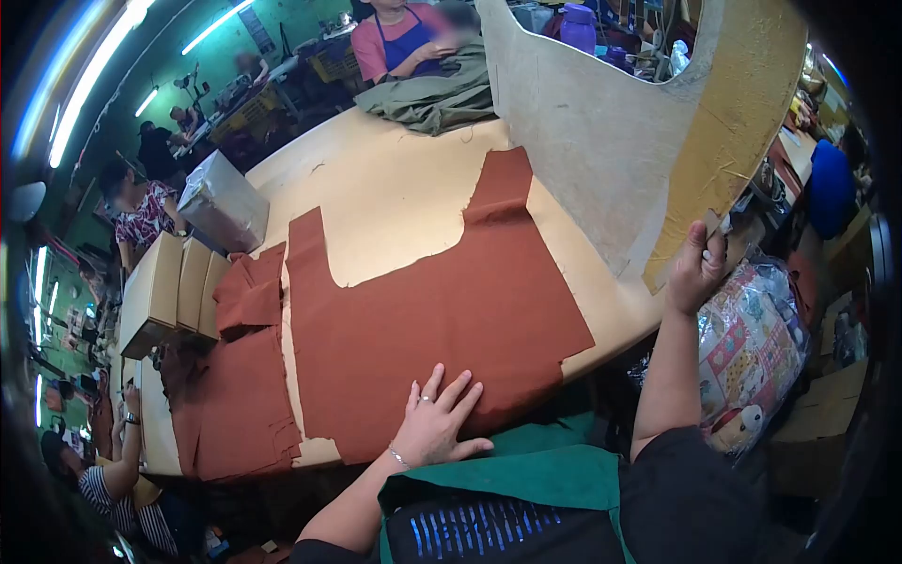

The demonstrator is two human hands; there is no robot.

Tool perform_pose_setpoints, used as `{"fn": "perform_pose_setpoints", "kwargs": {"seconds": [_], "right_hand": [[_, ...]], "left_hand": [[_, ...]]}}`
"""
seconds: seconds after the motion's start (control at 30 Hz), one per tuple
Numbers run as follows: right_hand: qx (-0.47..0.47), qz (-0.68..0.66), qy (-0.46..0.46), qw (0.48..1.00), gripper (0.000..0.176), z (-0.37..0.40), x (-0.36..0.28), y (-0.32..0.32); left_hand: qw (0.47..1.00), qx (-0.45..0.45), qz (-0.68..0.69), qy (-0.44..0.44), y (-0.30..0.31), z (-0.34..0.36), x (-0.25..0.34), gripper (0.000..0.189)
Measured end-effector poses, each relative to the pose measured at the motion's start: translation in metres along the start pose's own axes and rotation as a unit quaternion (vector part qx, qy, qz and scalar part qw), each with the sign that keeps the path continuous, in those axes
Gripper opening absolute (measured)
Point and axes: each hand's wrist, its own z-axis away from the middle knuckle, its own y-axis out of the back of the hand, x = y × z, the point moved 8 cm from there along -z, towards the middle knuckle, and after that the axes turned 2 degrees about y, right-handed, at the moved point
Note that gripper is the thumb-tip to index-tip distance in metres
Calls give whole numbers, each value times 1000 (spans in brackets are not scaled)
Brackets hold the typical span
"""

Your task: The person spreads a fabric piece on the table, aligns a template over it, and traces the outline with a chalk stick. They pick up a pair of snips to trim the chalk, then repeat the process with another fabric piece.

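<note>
Palm down on rust-coloured cloth [404,329] at the near edge of the worktop [385,207], the left hand [437,423] spreads its fingers, gripping nothing; light, even pressure should keep the cloth smooth. To its right, the right hand [695,273] clenches the lower corner of a large, tilted cut-out board [583,113] by the worktop's right edge; a firm grip, clear of the cloth, should avoid creases. Leftmost, green walls [169,33] rise behind cartons [155,291] at the left edge. At the far edge, a person [374,47] sits behind olive fabric [423,99]. Rightmost lies a plastic-wrapped bundle [752,348].
</note>
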Motion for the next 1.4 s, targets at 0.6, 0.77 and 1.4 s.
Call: {"fn": "perform_pose_setpoints", "kwargs": {"seconds": [0.6,0.77,1.4], "right_hand": [[12,-156,-134,979,32,33,0,66],[29,-110,-122,986,28,38,8,75],[34,-98,-123,987,23,15,-12,53]], "left_hand": [[930,102,143,323,23,-308,-136,48],[875,262,218,343,33,-311,-180,45],[997,-24,6,69,-8,-49,-21,84]]}}
